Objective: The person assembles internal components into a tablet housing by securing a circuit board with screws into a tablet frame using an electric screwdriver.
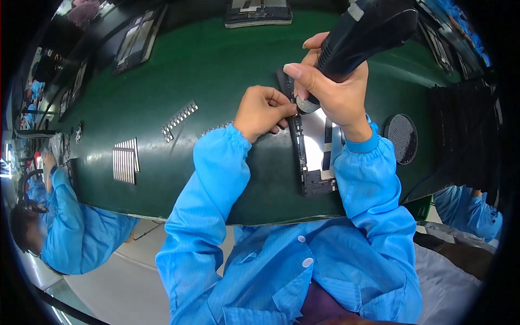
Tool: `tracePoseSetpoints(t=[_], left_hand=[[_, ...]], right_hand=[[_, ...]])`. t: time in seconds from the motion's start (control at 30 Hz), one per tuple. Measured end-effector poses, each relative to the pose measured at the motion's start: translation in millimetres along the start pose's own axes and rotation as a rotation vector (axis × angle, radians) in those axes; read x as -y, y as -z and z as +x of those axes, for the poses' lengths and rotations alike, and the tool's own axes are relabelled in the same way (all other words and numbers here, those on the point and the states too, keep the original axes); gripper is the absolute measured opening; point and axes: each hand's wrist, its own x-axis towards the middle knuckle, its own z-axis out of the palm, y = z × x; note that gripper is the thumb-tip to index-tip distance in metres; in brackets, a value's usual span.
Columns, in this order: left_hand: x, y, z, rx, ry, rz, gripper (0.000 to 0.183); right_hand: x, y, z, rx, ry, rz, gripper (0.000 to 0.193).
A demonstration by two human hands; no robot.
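Observation:
My right hand is wrapped round a thick black electric screwdriver, tilted with its narrow end down at the left edge of a tablet-like device. The device has a black frame and a shiny panel, and lies partly under my right forearm. Beside that tip, my left hand is closed, thumb and forefinger pinched together at the frame's edge. What they hold, if anything, is too small to make out. The exact spot where the tip meets the frame is hidden.
A round dish of small grey pieces stands right of the device. Leftward on the green table lie silvery strips and a strip of small parts. Another device is at the far edge. A co-worker sits left.

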Motion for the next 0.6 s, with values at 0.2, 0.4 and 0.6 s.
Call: tracePoseSetpoints(t=[0.2,0.4,0.6], left_hand=[[-5.9,4.3,5.5,0.046,0.073,0.016,0.013],[-6.3,2.7,6.4,0.038,0.078,0.007,0.012],[-5.8,10.4,3.5,0.045,0.055,0.049,0.013]], right_hand=[[-3.9,-0.9,0.2,-0.010,0.020,-0.044,0.032],[-5.7,0.2,-0.1,0.001,0.030,-0.069,0.031],[-3.1,-6.6,2.3,0.112,0.047,-0.118,0.032]])
